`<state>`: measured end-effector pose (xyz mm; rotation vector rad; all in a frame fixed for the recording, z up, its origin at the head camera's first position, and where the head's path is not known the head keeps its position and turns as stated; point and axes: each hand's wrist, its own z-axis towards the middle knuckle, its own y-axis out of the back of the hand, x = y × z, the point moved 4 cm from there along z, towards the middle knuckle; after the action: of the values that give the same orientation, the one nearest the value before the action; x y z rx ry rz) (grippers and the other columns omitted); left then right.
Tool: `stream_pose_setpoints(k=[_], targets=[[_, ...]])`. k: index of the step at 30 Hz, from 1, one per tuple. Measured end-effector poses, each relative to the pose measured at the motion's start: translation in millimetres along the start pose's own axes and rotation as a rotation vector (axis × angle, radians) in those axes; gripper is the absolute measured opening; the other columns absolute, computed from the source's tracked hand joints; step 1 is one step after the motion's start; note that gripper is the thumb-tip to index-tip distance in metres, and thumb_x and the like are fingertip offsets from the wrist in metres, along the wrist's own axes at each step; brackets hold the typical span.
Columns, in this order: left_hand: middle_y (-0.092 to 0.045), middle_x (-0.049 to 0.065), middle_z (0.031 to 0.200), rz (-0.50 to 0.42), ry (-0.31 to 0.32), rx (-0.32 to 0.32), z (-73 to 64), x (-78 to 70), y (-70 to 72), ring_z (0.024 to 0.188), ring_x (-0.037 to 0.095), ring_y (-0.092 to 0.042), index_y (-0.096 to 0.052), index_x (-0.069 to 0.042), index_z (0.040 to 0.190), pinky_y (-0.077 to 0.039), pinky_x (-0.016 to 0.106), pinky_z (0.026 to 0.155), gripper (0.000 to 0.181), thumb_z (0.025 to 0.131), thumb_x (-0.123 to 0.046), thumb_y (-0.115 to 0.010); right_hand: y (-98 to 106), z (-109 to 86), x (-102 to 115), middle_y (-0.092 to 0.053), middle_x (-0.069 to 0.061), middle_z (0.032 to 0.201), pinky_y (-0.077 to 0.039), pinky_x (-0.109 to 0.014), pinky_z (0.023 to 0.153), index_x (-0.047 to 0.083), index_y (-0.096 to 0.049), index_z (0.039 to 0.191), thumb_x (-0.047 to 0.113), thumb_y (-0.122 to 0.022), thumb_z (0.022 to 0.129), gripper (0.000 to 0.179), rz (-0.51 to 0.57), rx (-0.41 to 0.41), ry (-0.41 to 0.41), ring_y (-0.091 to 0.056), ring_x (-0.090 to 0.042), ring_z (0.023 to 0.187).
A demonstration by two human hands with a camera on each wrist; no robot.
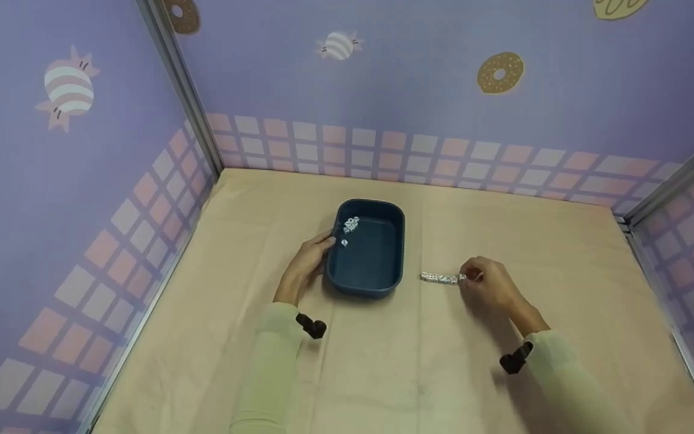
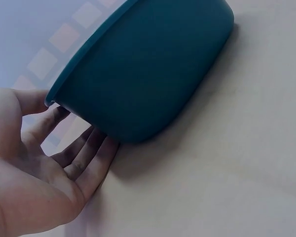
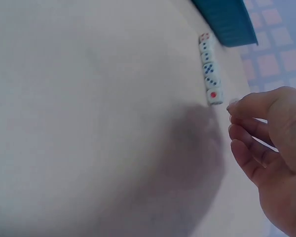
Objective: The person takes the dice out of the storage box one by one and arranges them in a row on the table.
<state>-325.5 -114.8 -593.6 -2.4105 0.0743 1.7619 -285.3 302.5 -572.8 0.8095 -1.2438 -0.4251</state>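
Note:
A dark blue rectangular container [image 1: 366, 289] stands on the cloth-covered table, several small white dice [image 1: 351, 225] inside along its left side. My left hand [image 1: 311, 259] holds its left edge; in the left wrist view the thumb [image 2: 32, 101] is at the rim and the other fingers lie against the side and underside. Right of the container several dice [image 3: 208, 68] form a straight row, the nearest die [image 3: 214, 96] showing one red pip. At that end my right hand [image 1: 490, 283] pinches a small white die [image 3: 232, 103] between thumb and forefinger, mostly hidden by the fingertips.
A pale cloth [image 1: 371, 374] covers the table. Purple panels with pink and white squares [image 1: 393, 160] enclose the back and both sides, with metal posts [image 1: 187, 84] at the corners. Each wrist carries a small black camera [image 1: 312, 326].

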Motion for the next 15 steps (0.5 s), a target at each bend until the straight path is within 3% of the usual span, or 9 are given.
stream_pose_setpoints(k=[15], targets=[[-0.047,0.010,0.163,0.007,0.004,0.011,0.0,0.7,1.9,0.146,0.030,-0.050,-0.046,-0.019,0.163,-0.045,0.048,0.116,0.053,0.112,-0.030,-0.054,-12.0,-3.9,-14.0,-0.067,-0.010,0.100,-0.054,-0.028,0.075,0.002,-0.076,0.107,-0.007,-0.078,0.092,0.018,0.016,-0.013,-0.052,-0.064,-0.023,0.088]])
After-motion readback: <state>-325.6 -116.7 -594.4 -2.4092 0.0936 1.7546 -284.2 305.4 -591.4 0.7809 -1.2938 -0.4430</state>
